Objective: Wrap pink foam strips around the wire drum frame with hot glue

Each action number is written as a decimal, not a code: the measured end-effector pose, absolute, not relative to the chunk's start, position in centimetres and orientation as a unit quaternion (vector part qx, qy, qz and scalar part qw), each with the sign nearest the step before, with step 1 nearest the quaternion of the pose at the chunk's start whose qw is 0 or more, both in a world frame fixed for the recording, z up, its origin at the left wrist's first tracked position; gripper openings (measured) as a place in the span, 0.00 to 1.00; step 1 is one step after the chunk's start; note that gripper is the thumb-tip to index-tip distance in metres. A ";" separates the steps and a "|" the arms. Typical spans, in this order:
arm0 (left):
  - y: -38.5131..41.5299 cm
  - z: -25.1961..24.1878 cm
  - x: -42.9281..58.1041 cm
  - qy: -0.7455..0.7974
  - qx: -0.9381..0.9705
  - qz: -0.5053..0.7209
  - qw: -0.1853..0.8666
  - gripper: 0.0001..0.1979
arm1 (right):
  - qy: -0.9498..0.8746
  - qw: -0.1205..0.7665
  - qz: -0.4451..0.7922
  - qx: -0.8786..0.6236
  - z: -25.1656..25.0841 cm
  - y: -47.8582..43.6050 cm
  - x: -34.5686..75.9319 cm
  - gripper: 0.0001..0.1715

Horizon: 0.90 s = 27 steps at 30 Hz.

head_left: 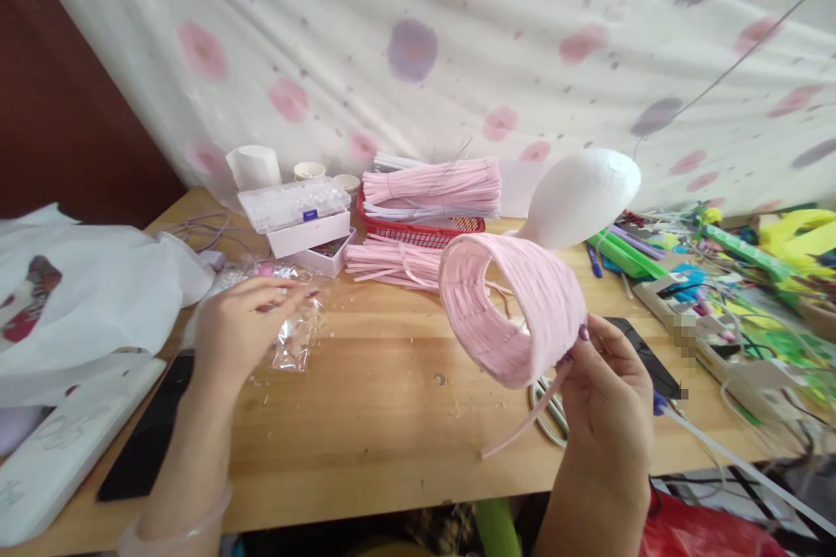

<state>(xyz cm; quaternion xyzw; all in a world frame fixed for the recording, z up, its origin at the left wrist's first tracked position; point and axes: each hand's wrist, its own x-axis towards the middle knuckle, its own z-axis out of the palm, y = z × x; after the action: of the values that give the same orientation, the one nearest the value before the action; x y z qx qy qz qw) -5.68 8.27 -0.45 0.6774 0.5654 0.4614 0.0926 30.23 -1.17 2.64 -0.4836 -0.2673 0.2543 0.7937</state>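
Note:
My right hand point(604, 374) grips the lower right edge of a pink hollow ring point(549, 300), built from rows of fuzzy pink strips like chenille stems. The ring is tilted, its open end facing left, and one loose strip point(526, 419) dangles below it. Over the left part of the table, my left hand point(245, 318) has its fingers stretched to the right and nothing visible in them. Crinkled clear plastic packaging point(293, 344) lies beneath and beside those fingers; whether they touch it I cannot tell. Scissors point(554, 418) are partly hidden behind my right hand.
Bundled pink stems point(431, 184) rest on a red basket point(418, 231), with another bundle point(392, 261) in front. A white egg-shaped form point(584, 196) stands behind the ring. Left are boxes point(306, 239) and a white bag point(97, 305); right, a power strip point(692, 326) and another person's hand point(819, 300).

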 end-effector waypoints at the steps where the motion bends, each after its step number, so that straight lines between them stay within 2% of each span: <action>1: 7.8 -0.2 -6.8 0.596 0.664 0.450 0.026 0.21 | -0.271 0.793 0.254 -0.483 2.7 -1.1 30.1 0.17; 2: 7.3 0.0 -7.5 0.621 0.655 0.430 -0.018 0.21 | -0.274 0.792 0.254 -0.483 2.7 -1.0 30.0 0.16; 4: 6.3 0.1 -7.8 0.646 0.645 0.402 -0.075 0.11 | -0.279 0.788 0.257 -0.484 2.8 -0.9 29.7 0.16; 7: 5.1 -0.2 -6.2 0.627 0.646 0.428 -0.084 0.17 | -0.276 0.786 0.265 -0.486 3.0 -0.7 29.3 0.17; 10: 4.5 -0.5 -3.6 0.583 0.649 0.483 -0.079 0.13 | -0.288 0.778 0.256 -0.497 2.7 -0.7 29.1 0.17; 14: 4.2 -0.3 -1.1 0.512 0.690 0.504 -0.086 0.24 | -0.389 0.705 0.221 -0.550 1.9 -1.1 28.7 0.12; 15: 4.0 -0.2 -0.9 0.493 0.700 0.511 -0.082 0.22 | -0.425 0.680 0.211 -0.559 1.8 -1.2 28.4 0.10; 16: 3.6 -0.2 -0.7 0.482 0.702 0.519 -0.074 0.15 | -0.465 0.653 0.199 -0.563 1.9 -1.3 28.1 0.08; 17: 3.2 -0.2 -0.7 0.479 0.699 0.528 -0.056 0.07 | -0.508 0.624 0.187 -0.563 1.9 -1.4 27.6 0.06; 18: 2.6 -0.3 -0.8 0.482 0.691 0.538 -0.027 0.05 | -0.553 0.590 0.176 -0.561 2.1 -1.5 27.1 0.06; 20: 1.1 -0.8 -0.8 0.508 0.669 0.540 0.056 0.17 | -0.639 0.517 0.164 -0.545 2.2 -1.7 26.0 0.09; 21: 0.3 -1.1 -0.7 0.531 0.651 0.533 0.101 0.17 | -0.677 0.484 0.164 -0.530 2.2 -1.8 25.4 0.11; 23: -1.1 -1.9 -0.5 0.567 0.617 0.514 0.183 0.08 | -0.731 0.432 0.170 -0.500 1.9 -1.9 24.2 0.13; 27: -2.6 -3.4 0.0 0.564 0.613 0.493 0.252 0.07 | -0.788 0.359 0.160 -0.473 1.0 -2.2 22.9 0.16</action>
<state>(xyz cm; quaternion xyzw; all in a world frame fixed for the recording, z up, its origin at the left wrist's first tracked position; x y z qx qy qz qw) 0.03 -2.60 -3.43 0.6125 0.5643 0.4926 0.2524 22.94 -2.15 1.01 -0.4731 -0.7884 0.1600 0.3592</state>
